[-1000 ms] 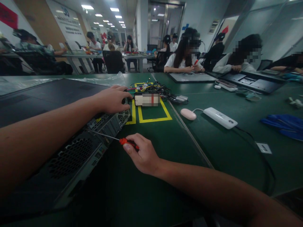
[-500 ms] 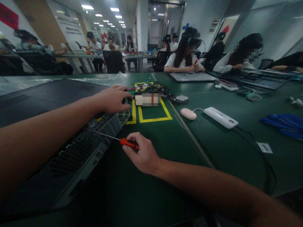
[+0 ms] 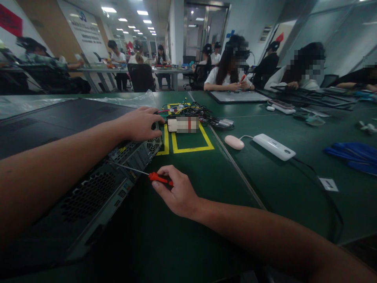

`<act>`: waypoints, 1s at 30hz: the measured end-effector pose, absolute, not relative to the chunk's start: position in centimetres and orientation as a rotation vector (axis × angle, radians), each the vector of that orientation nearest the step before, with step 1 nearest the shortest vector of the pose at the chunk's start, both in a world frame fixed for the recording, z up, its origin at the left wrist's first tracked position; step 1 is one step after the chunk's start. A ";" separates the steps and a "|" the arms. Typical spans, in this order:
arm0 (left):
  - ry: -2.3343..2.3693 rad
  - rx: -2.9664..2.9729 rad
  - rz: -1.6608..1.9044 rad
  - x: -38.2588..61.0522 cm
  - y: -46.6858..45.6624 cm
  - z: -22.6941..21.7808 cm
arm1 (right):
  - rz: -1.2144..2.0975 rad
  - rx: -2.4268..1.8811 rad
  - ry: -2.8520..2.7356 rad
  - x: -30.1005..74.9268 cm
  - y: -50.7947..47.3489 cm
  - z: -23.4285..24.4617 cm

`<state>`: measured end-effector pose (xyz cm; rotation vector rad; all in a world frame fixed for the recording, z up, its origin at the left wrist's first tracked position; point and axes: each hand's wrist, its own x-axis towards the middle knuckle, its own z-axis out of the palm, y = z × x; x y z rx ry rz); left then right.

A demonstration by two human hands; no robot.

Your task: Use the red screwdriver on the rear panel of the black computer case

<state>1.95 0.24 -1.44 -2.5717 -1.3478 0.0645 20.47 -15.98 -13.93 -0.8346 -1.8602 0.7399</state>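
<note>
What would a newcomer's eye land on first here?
Probably the bright red screwdriver in the fingers of the right hand, its thin shaft pointing to the vented side of the big dark computer case at left. The left hand lies at that case's edge. Just beyond, a tangle of cables sits by yellow tape outlines.

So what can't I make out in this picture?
Head view:
Screwdriver: tip too small and dark against the computer case.
Handle: partly covered by the right hand.
Case: partly behind the left forearm, cut off by the left edge.
Phone-like device: mostly pixelated.
</note>
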 end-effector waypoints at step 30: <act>-1.376 -2.607 0.052 1.8 0.3 -1.4 | 0.818 -0.800 -1.856 20.3 -16.1 -14.1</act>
